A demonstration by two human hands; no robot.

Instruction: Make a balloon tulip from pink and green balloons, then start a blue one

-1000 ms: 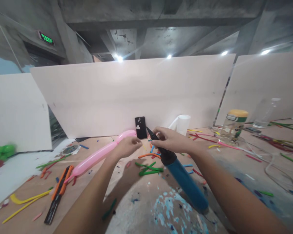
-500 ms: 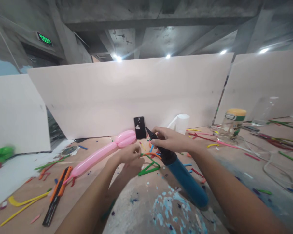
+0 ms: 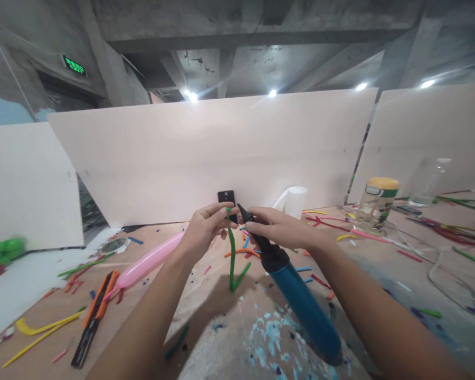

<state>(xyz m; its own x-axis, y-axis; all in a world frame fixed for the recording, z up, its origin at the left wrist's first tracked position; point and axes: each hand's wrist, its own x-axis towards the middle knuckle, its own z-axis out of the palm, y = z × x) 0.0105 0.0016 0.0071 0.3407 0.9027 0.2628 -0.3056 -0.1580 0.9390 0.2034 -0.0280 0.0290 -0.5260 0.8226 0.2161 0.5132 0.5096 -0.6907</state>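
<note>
My left hand (image 3: 209,224) pinches one end of a limp green modelling balloon (image 3: 232,264), which hangs down and bends near the table. Close by on the right, my right hand (image 3: 275,228) is wrapped round the black neck of a blue hand pump (image 3: 306,306). The pump's pointed nozzle aims up and left, a short gap from the green balloon's pinched end. Behind my left hand lies a pink inflated balloon (image 3: 148,259), its far part hidden by the hand. A black phone (image 3: 225,197) leans on the board behind, partly covered by my fingers.
An orange-and-black utility knife (image 3: 95,316) lies at the left. White paper roll (image 3: 296,200) stands at the back, with a yellow-lidded bottle (image 3: 380,203) and a clear bottle (image 3: 427,182) to its right. Uninflated balloons and scraps litter the table. A white board (image 3: 221,158) closes the back.
My left hand has picked the green balloon up off the table and raised its end toward the nozzle. My right hand still holds the pump in nearly the same place.
</note>
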